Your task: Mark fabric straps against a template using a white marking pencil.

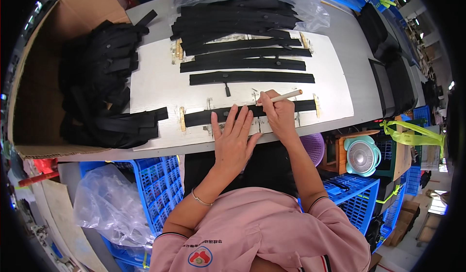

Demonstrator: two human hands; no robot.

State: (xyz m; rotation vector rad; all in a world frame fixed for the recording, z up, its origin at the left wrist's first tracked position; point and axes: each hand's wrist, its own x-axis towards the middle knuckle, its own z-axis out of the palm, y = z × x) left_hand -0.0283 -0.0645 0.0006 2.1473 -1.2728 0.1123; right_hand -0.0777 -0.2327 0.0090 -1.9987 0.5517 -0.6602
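My left hand lies flat with fingers spread, pressing on a black zipper strip stretched across a white board. In my right hand is a pale pencil-like marker, pinched, its tip down by the strip's upper edge. Bits of yellowish tape sit at both ends of the strip, and dark marks are drawn on the board around it. Just beyond lies another black zipper strip with its pull tab hanging toward me. My fingers hide part of the nearer strip.
Farther back, several black strips are piled beside clear plastic film. A cardboard box on the left holds more black strips. Blue crates stand below the grey table, with a small teal fan at right.
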